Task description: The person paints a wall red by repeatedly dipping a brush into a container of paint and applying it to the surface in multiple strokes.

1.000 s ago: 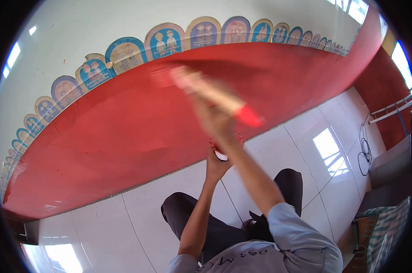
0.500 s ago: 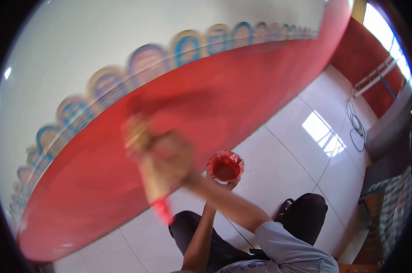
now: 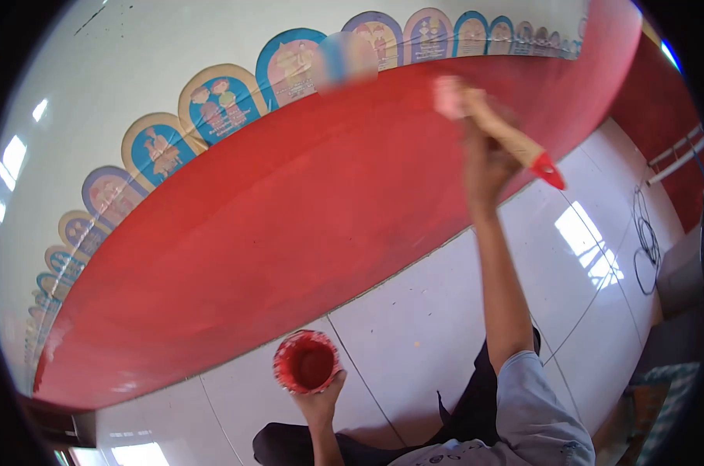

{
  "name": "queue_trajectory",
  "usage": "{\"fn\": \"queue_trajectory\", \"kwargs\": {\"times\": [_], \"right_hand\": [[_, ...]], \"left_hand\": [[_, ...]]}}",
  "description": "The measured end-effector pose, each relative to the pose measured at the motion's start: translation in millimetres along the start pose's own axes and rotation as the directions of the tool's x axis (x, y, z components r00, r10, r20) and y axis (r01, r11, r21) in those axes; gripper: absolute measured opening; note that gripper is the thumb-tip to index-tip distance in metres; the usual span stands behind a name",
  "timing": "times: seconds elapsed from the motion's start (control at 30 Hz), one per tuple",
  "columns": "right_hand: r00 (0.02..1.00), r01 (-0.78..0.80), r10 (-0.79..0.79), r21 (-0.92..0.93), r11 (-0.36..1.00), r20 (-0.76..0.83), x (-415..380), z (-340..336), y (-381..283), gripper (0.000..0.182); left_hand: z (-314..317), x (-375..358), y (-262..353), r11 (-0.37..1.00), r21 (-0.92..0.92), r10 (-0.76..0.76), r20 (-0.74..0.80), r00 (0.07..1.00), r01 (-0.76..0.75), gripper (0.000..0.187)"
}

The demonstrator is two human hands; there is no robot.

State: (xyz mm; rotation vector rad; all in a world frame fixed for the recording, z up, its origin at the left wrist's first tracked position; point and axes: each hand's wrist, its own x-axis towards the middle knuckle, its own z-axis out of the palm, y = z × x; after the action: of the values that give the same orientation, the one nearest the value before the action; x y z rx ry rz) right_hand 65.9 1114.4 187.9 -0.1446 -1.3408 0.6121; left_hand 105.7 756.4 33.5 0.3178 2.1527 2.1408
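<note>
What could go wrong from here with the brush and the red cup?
Two likely risks. The right hand holds the brush with its head just below the strip of arched pictures, so a stroke that strays upward could smear red on them. The left hand holds the open cup above the pale floor tiles; a tip or bump might spill what's inside.

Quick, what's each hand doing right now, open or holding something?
Left hand: holding a red-smeared cup.
Right hand: holding a paintbrush with a red-tipped handle.
</note>
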Motion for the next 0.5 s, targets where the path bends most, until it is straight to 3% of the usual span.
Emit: {"fn": "queue_trajectory", "kwargs": {"times": [0.1, 0.2, 0.23, 0.27, 0.3, 0.37, 0.4, 0.47, 0.5], "right_hand": [[0.946, -0.123, 0.107, -0.035, 0.992, -0.306, 25, -40, 43, 0.022], [0.956, 0.07, -0.115, -0.173, 0.982, -0.27, 15, -29, 40, 0.021], [0.982, -0.182, 0.184, -0.53, 0.828, -0.05, 2, -14, 31, 0.02], [0.993, -0.097, 0.119, -0.483, 0.87, 0.014, -14, 3, 21, 0.019], [0.998, 0.054, -0.044, -0.284, 0.957, 0.041, -36, 23, 2, 0.02], [0.961, 0.265, -0.271, 0.096, 0.959, 0.057, -74, 56, -44, 0.027], [0.943, 0.164, -0.227, 0.252, 0.954, 0.242, -81, 58, -72, 0.031], [0.868, 0.056, -0.292, 0.506, 0.861, 0.401, -101, 68, -105, 0.035], [0.87, -0.045, -0.253, 0.58, 0.813, 0.422, -103, 59, -109, 0.034]], "left_hand": [[13, -34, 35, 0.998, 0.055, 0.036, -0.162, 0.986, -0.027, 0.07], [25, -67, 48, 0.995, 0.04, 0.093, -0.212, 0.973, -0.086, 0.077], [33, -79, 52, 0.995, 0.044, 0.096, -0.229, 0.969, -0.088, 0.079], [42, -90, 58, 0.995, 0.051, 0.1, -0.244, 0.965, -0.091, 0.081], [52, -97, 65, 0.993, 0.041, 0.113, -0.225, 0.968, -0.107, 0.083], [65, -106, 79, 0.99, 0.024, 0.14, -0.188, 0.972, -0.138, 0.085], [67, -110, 79, 0.99, 0.036, 0.139, -0.213, 0.967, -0.134, 0.084], [64, -122, 71, 0.992, 0.058, 0.123, -0.259, 0.958, -0.112, 0.082], [66, -125, 68, 0.992, 0.068, 0.12, -0.291, 0.949, -0.104, 0.079]]}}
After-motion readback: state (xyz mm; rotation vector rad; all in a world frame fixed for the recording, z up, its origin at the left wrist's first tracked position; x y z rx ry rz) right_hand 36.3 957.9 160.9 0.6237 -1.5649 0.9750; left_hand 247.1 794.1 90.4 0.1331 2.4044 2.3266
